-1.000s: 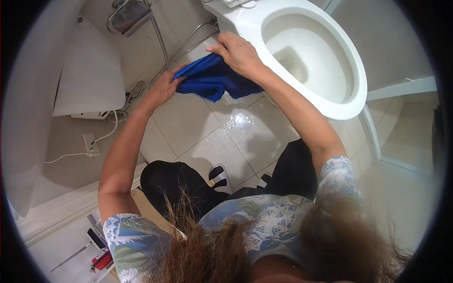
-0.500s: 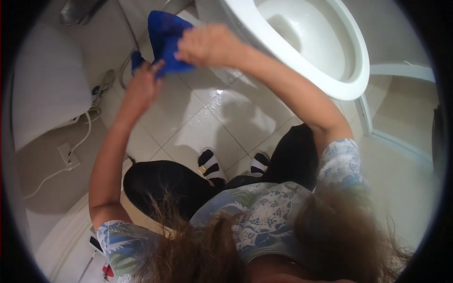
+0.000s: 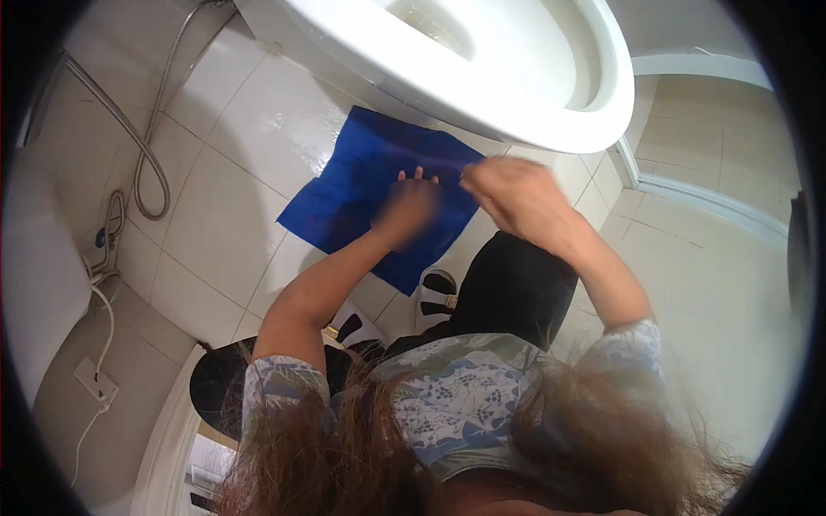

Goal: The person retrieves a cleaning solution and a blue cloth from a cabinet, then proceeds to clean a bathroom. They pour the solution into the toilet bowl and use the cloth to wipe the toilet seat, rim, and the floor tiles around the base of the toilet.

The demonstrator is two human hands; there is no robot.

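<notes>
A blue cloth point(image 3: 344, 185) is spread out over the floor tiles beside the base of the toilet point(image 3: 594, 120). My left hand point(image 3: 409, 211) is over the middle of the cloth, partly blurred, with its fingertips apart. At the cloth's right corner my right hand point(image 3: 520, 193) is closed, its curled fingers at the edge and somewhat smeared by motion. My white sandals point(image 3: 436, 297) are just below the cloth's near corner.
At the left a metal hose point(image 3: 155, 163) loops down the wall. A white cable runs to a wall outlet point(image 3: 95, 383) below it. To the right is the white-framed edge of a shower enclosure point(image 3: 714, 206). The floor tiles look wet beside the cloth.
The cloth was bunched between both hands at the upper left; now it lies spread nearer to me and farther right. My left hand has opened over it. The view has shifted too.
</notes>
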